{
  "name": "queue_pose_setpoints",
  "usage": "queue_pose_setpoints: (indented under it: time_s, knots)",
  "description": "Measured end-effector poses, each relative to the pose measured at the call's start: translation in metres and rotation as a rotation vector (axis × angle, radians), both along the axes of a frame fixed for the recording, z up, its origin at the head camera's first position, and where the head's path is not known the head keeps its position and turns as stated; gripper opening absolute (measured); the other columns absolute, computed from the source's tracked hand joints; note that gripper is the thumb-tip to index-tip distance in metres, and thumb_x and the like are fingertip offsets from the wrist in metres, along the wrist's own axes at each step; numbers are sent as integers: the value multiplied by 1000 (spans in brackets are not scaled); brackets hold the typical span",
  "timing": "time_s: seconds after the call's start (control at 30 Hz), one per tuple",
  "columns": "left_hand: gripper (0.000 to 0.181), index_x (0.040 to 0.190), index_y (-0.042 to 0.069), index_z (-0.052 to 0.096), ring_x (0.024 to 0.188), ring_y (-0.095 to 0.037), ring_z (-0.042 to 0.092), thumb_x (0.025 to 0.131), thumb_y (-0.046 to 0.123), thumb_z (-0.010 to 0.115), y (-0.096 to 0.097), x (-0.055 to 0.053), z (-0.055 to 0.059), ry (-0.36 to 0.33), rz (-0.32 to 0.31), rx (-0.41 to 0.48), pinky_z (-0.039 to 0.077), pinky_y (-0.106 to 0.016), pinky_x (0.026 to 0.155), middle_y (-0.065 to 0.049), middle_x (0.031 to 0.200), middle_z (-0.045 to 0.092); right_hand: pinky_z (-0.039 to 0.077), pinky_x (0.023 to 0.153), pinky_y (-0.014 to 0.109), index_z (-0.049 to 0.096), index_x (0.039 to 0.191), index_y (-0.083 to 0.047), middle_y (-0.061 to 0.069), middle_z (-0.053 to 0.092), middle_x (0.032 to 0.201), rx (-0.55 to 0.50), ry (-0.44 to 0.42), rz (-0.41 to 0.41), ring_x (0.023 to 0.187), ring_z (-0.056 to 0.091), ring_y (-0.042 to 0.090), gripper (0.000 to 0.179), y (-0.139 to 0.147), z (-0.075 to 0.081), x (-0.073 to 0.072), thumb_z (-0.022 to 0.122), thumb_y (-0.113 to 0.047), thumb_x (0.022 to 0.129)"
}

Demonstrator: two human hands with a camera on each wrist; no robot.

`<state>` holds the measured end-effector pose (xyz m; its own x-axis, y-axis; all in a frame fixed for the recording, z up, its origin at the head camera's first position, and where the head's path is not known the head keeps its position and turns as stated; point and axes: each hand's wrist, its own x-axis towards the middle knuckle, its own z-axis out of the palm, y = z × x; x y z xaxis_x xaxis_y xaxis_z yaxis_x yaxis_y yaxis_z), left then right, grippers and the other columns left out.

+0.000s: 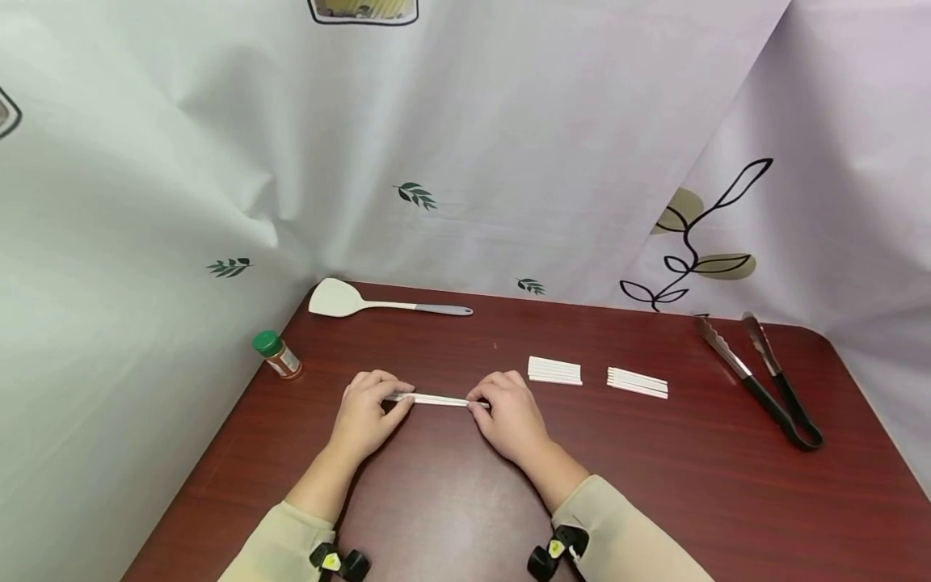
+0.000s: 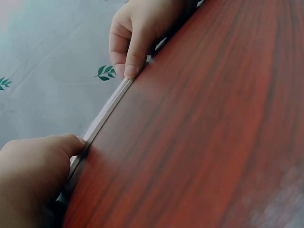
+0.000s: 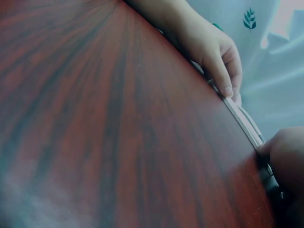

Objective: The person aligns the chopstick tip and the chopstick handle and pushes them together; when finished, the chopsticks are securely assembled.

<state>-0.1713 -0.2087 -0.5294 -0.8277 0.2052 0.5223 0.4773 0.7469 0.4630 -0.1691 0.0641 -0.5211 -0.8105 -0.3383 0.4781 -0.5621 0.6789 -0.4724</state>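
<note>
Both hands pinch a slim bundle of thin white sticks (image 1: 440, 399) lying low over the table, one hand toward each end. My left hand (image 1: 368, 411) has its thumb on the near side and its fingers over the far side of the left end. At the opposite end, my right hand (image 1: 509, 414) grips in the same way. The wrist views show the white sticks (image 2: 107, 110) stretched between the two thumbs, right at the tabletop. Fingertips hide both stick ends.
Right of my hands lie two flat rows of shorter white sticks, a left row (image 1: 554, 370) and a right row (image 1: 637, 382). A white spatula (image 1: 338, 298) lies along the back edge. A green-capped spice jar (image 1: 279, 356) stands at left; black-handled tongs (image 1: 773, 392) lie spread at right.
</note>
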Motion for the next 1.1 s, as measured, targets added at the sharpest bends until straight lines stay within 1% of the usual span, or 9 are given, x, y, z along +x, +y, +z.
queue_pose_setpoints:
  time_s: [0.17, 0.27, 0.33, 0.5, 0.6, 0.73, 0.87, 1.0, 1.1]
  knots:
    - [20, 104, 16, 84, 96, -26, 64, 85, 18, 90, -2, 0, 0, 24, -6, 4, 47, -50, 88, 3, 99, 74, 49, 90, 40, 77, 93, -18, -4, 70, 98, -66, -50, -6, 97, 60, 22, 5, -2, 2, 0, 79, -13, 95]
    - [21, 103, 15, 84, 91, -24, 64, 83, 15, 91, -2, 0, 0, 54, -13, 23, 48, -48, 84, 3, 96, 74, 49, 89, 40, 76, 96, -16, -2, 70, 102, -105, -87, -6, 98, 61, 22, 3, -1, 3, 0, 75, -15, 99]
    - [21, 104, 14, 83, 87, -22, 63, 84, 16, 90, 1, -2, -1, 65, -34, 24, 49, -45, 80, 2, 93, 73, 49, 91, 41, 76, 98, -15, -1, 70, 103, -131, -105, -16, 99, 61, 22, 4, 1, 4, 0, 73, -15, 100]
    - [20, 108, 12, 81, 85, -19, 60, 90, 18, 86, 5, -4, 2, 86, -80, 16, 49, -40, 77, 2, 91, 67, 51, 95, 44, 76, 100, -12, 0, 69, 104, -204, -118, -35, 105, 64, 24, 5, 5, 3, -1, 72, -16, 101]
    - [21, 108, 10, 80, 81, -18, 58, 88, 15, 85, 3, -2, 4, 122, -85, 23, 49, -40, 75, 0, 89, 64, 52, 94, 45, 75, 102, -13, 1, 70, 104, -234, -118, -16, 105, 66, 24, 6, 3, 2, -1, 72, -17, 102]
    - [20, 105, 9, 80, 77, -16, 57, 87, 14, 85, 3, -2, 7, 164, -94, 10, 51, -39, 71, -2, 89, 61, 53, 86, 43, 75, 101, -12, 0, 71, 100, -285, -91, -8, 98, 67, 22, 3, 1, 2, -1, 74, -15, 100]
    - [18, 100, 10, 79, 75, -17, 56, 85, 18, 86, 5, -3, 8, 192, -84, 7, 51, -39, 69, -2, 87, 58, 52, 76, 37, 76, 100, -14, -4, 71, 95, -313, -64, 5, 87, 64, 15, 3, 0, 1, 1, 77, -12, 98]
    - [16, 89, 11, 77, 73, -19, 56, 82, 21, 87, 6, -2, 8, 218, -65, 6, 51, -41, 68, -1, 84, 56, 52, 72, 31, 77, 99, -15, -7, 70, 93, -318, -45, 33, 80, 61, 9, 7, 1, 1, 3, 78, -9, 96]
    - [18, 83, 12, 75, 74, -20, 57, 81, 24, 87, 6, -1, 8, 219, -50, 0, 51, -42, 69, -1, 84, 56, 51, 70, 28, 78, 99, -15, -9, 69, 91, -318, -42, 47, 77, 59, 6, 7, 1, 1, 5, 79, -9, 96]
